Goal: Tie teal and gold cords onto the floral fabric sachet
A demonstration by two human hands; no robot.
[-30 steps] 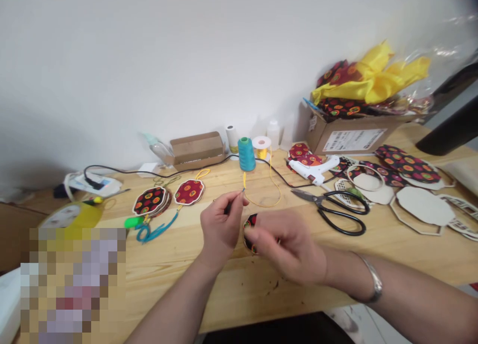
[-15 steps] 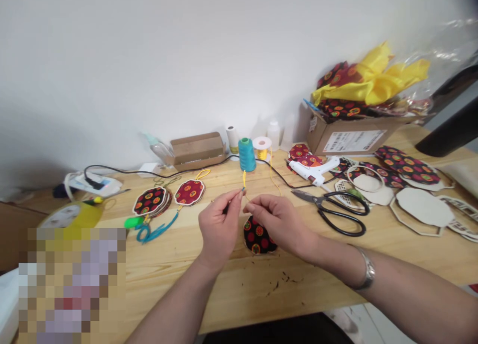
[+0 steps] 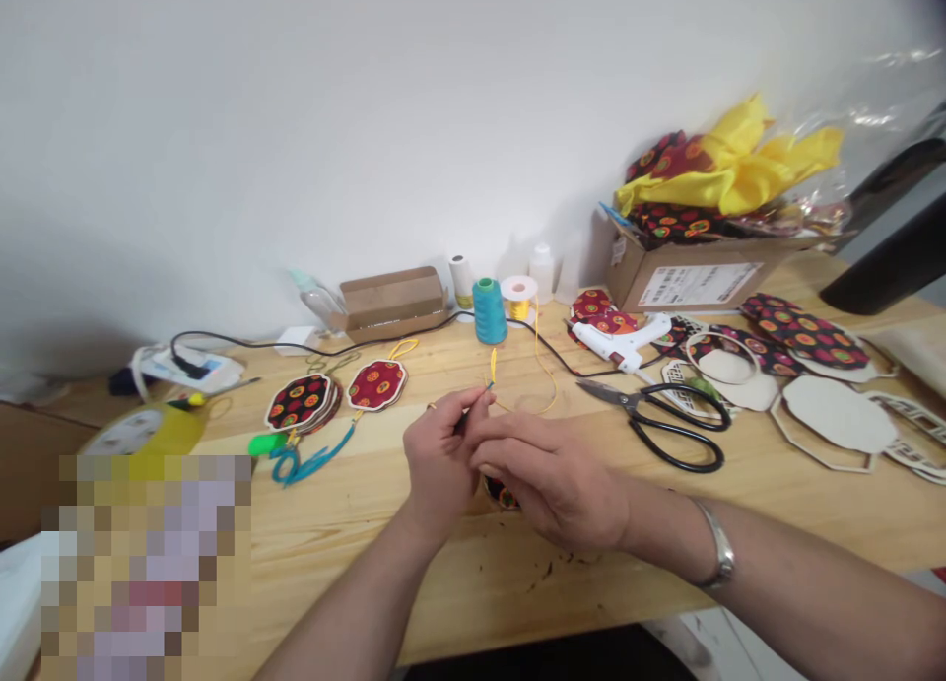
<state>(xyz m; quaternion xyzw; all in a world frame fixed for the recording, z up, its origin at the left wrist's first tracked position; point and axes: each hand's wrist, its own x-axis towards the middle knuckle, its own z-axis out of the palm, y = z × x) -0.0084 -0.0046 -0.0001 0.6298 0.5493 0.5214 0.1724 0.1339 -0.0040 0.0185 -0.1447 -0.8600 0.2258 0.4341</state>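
Note:
Between the thumb and fingertips of my left hand (image 3: 443, 454) is pinched a yellow cord (image 3: 493, 366), its looped end standing up above the fingers. A bit of blue shows on the cord at the pinch. My right hand (image 3: 551, 474) is closed against the left one, its curled fingers hiding whatever they grip. Thin yellow cord trails from the hands to a white spool (image 3: 518, 289) at the back. Below both hands lies a round black patterned fabric piece (image 3: 503, 494), mostly covered by the right hand.
Black-handled scissors (image 3: 676, 420) and a white glue gun (image 3: 621, 341) lie to the right. A teal thread cone (image 3: 489, 311) stands behind the hands. At left are stacked fabric pendants (image 3: 300, 402) with blue strips (image 3: 314, 462). A cardboard box (image 3: 691, 272) holds fabric.
My right hand has moved left and now overlaps the left hand, covering more of the fabric piece. The yellow cord's raised end has shifted slightly right and down.

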